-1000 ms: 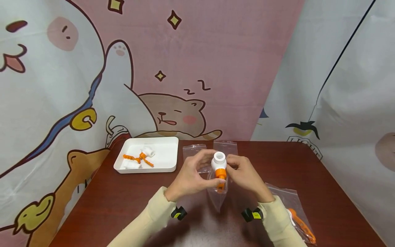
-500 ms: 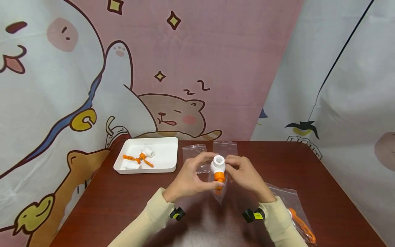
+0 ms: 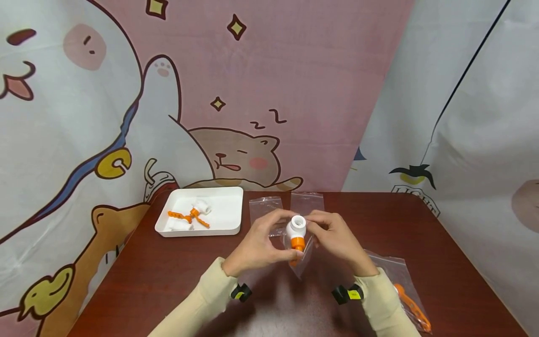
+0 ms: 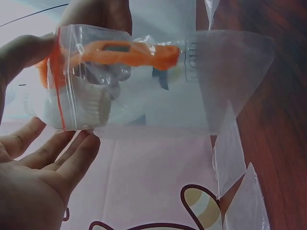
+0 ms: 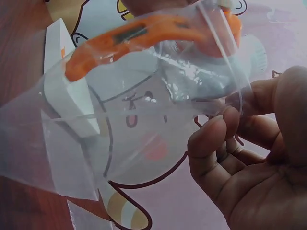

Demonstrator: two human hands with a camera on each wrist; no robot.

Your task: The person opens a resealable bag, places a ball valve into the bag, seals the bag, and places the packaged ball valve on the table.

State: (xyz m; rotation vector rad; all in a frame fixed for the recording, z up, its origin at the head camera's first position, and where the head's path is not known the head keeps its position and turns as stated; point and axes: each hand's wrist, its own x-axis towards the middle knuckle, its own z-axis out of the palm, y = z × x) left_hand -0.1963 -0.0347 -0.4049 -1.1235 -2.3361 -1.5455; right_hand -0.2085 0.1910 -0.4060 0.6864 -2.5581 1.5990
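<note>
A white ball valve (image 3: 297, 229) with an orange lever handle (image 4: 139, 55) is partly inside a clear zip bag (image 4: 230, 81), above the table. Its round open end faces up out of the bag mouth in the head view. My left hand (image 3: 261, 241) grips the valve, thumb on the near orange side and fingers on the far side. On the right, my other hand (image 3: 337, 238) pinches the edge of the bag mouth, close beside the valve body. Both wrist views show the handle through the clear plastic, pointing toward the bag's bottom.
A white tray (image 3: 225, 213) at the back left holds white valve parts and orange handles (image 3: 181, 216). Two flat zip bags (image 3: 309, 201) lie behind the hands. Near the right forearm is a filled bag (image 3: 385, 264) with an orange handle (image 3: 412, 309) inside. A printed cloth hangs behind the table.
The valve has shifted slightly down in the head view, lower between the hands, and the bag's hanging end has swung a little. Both hands keep nearly the same place.
</note>
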